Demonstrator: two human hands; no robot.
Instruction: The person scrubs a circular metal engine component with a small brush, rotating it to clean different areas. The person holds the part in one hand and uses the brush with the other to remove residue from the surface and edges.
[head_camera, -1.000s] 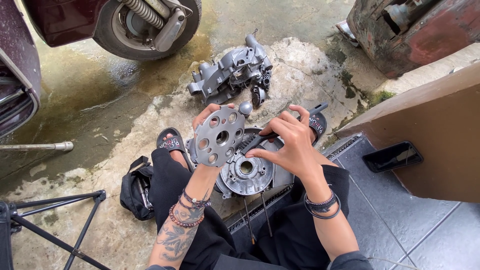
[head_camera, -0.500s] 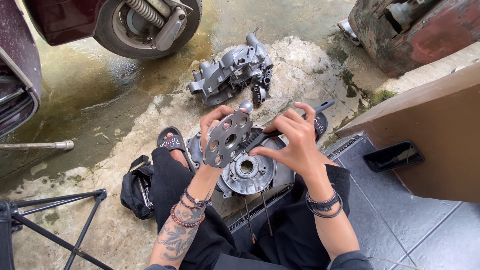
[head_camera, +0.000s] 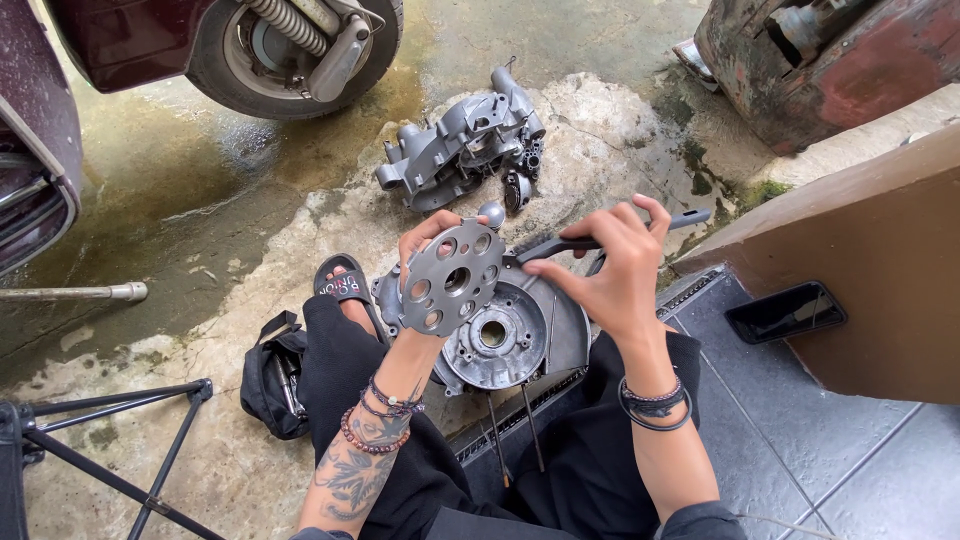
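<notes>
Engine casing (head_camera: 500, 340), a round grey metal housing with a central hole, rests on the person's lap between their black-trousered legs, above a wet concrete floor (head_camera: 200, 230). Taking that casing as the landmark: far up and to the left of it stands a dark red scooter (head_camera: 60, 60), its rear wheel (head_camera: 290, 50) and spring visible. Up and to the right sits a rusty red metal box (head_camera: 800, 60). To the right runs a brown wall (head_camera: 870, 270) with a black phone (head_camera: 787, 312) lying on its ledge. Directly above the casing on the floor lies a second grey engine casing half (head_camera: 460, 145). Lower left are the legs of a black tripod (head_camera: 110, 450) and, nearer, a small black bag (head_camera: 272, 380).

Just above the casing's left edge, the left hand (head_camera: 425, 250) is closed around the rim of a round perforated metal plate (head_camera: 450, 280), holding it tilted up off the casing. At the casing's upper right, the right hand (head_camera: 615, 265) pinches a dark-handled brush (head_camera: 590, 240), fingers curled round its handle, bristle end pointing towards the plate. A black sandal (head_camera: 340, 280) shows left of the casing. Beaded bracelets (head_camera: 380, 415) circle both wrists.
</notes>
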